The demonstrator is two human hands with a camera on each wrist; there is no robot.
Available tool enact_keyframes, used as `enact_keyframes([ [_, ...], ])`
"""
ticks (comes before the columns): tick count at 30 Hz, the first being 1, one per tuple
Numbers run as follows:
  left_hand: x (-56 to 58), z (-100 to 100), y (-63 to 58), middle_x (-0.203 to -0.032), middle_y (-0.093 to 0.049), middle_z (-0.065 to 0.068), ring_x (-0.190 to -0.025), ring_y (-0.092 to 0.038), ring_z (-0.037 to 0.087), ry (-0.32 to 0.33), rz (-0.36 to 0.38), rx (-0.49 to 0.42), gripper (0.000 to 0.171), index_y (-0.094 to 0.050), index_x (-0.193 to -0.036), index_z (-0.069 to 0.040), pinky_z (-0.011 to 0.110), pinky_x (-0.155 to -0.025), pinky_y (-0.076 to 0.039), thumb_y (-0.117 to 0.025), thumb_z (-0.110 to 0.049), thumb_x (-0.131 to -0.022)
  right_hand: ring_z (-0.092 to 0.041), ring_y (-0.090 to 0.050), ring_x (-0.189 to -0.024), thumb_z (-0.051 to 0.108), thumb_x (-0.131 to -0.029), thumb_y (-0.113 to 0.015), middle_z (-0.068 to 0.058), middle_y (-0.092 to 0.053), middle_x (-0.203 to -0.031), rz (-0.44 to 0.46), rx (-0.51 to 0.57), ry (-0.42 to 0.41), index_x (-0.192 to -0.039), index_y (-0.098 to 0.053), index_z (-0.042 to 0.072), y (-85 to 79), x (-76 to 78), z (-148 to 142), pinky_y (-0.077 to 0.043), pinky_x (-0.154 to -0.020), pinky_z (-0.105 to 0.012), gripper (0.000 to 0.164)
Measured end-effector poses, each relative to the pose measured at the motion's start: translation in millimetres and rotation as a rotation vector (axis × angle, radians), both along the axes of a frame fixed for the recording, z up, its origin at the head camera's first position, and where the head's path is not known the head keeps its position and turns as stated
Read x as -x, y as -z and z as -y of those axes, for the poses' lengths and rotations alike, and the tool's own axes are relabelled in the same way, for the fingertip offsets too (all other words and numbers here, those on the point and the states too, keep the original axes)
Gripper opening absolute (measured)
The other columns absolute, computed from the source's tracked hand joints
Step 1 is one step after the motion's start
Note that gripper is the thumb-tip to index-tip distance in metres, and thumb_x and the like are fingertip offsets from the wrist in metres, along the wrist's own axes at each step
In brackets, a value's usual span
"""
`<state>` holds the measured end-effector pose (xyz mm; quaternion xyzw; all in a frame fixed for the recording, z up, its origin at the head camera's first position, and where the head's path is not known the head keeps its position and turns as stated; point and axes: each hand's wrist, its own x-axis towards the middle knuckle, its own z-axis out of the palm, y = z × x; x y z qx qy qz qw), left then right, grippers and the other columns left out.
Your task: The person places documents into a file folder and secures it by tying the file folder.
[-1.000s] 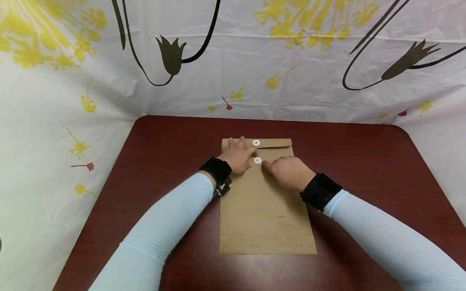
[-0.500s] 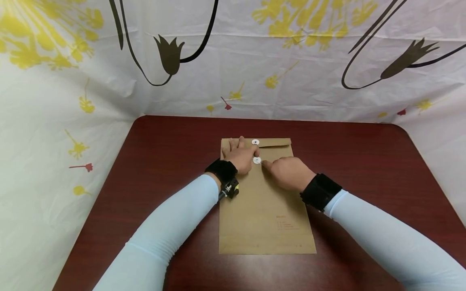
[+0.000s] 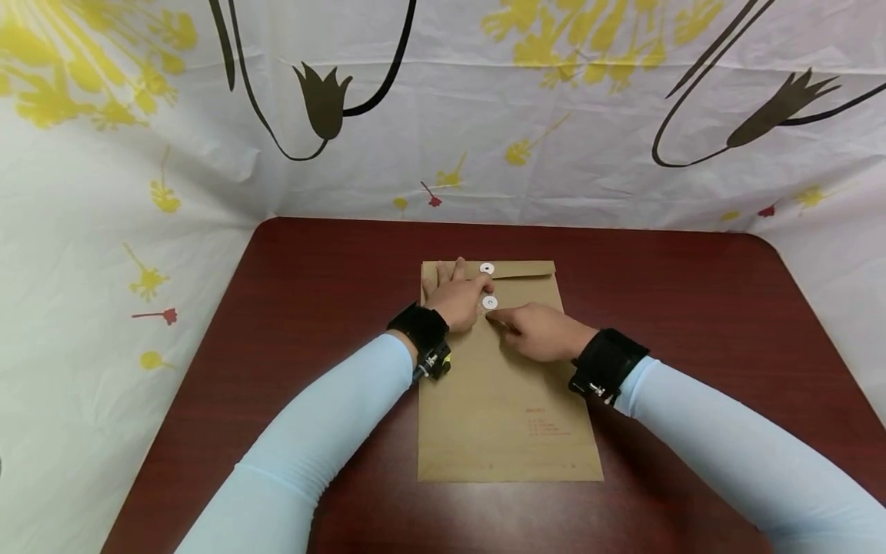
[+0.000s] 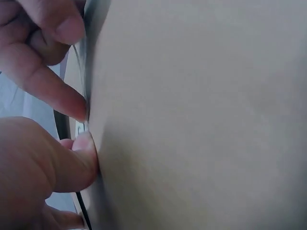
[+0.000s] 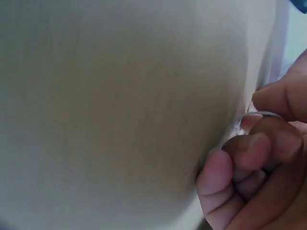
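Observation:
A brown string-tie envelope [image 3: 508, 385] lies flat on the table, its flap [image 3: 522, 268] at the far end. The flap carries a white round button [image 3: 487, 268]; a second button [image 3: 490, 302] sits below it on the body. My left hand [image 3: 453, 298] rests on the envelope's upper left with some fingers spread, while its thumb [image 4: 81, 160] and forefinger pinch at the lower button. My right hand [image 3: 543, 331] is just right of that button and grips a thin white string [image 5: 259, 113], its forefinger extended toward the button. The string's end inside the fingers is hidden.
The dark red-brown table [image 3: 332, 308] has rounded far corners. White cloth [image 3: 388, 185] printed with flowers hangs behind it and along the sides. A black band [image 3: 609, 362] with a small camera is on each wrist.
The right hand has swung slightly left, its forefinger now just below the lower button. The left wrist shifted right a little earlier; its fingers stay by the button. The envelope stays in place.

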<state>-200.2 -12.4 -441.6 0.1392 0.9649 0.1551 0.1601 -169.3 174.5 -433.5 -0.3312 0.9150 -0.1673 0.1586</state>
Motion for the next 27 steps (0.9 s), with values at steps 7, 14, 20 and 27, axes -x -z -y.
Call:
enact_keyframes([
  [7, -0.1, 2.0, 2.1, -0.168, -0.006, 0.017, -0.150, -0.001, 0.052, 0.023, -0.013, -0.003, 0.048, -0.046, -0.143, -0.043, 0.074, -0.113, -0.011, -0.060, -0.025, -0.101, -0.014, -0.045, -0.055, 0.018, -0.103, -0.050, -0.003, -0.064, -0.074, 0.173, 0.239, 0.281, -0.131, -0.056, 0.011, 6.8, 4.1, -4.2, -0.038, -0.056, -0.029, 0.030],
  [14, -4.2, 6.8, -1.8, -0.168, -0.009, 0.018, -0.150, -0.004, 0.053, 0.034, -0.036, -0.013, 0.030, -0.053, -0.127, -0.038, 0.074, -0.112, -0.015, -0.059, -0.022, -0.101, -0.013, -0.052, -0.062, 0.017, -0.098, -0.057, -0.001, -0.067, -0.082, -0.150, -0.001, 0.308, -0.109, -0.066, 0.010, 10.2, -1.0, -6.4, -0.046, -0.061, -0.033, 0.015],
  [20, -4.1, 8.3, -1.2, -0.167, -0.010, 0.017, -0.150, -0.005, 0.053, 0.027, -0.047, 0.009, 0.031, -0.052, -0.129, -0.038, 0.075, -0.112, -0.016, -0.058, -0.024, -0.102, -0.013, -0.052, -0.061, 0.017, -0.098, -0.063, 0.002, -0.057, -0.068, -0.358, -0.062, 0.092, -0.092, -0.065, 0.013, 8.4, -5.3, 7.3, -0.048, -0.061, -0.035, 0.008],
  [27, 0.4, 9.5, 1.5, -0.168, -0.016, 0.008, -0.153, -0.012, 0.041, 0.010, -0.059, 0.021, 0.062, -0.028, -0.156, -0.027, 0.063, -0.119, -0.018, -0.056, -0.024, -0.101, -0.017, -0.066, -0.073, 0.017, -0.101, -0.060, -0.001, -0.070, -0.083, -0.349, -0.027, -0.054, -0.097, -0.072, 0.013, 5.4, 5.4, 29.7, -0.053, -0.071, -0.037, 0.012],
])
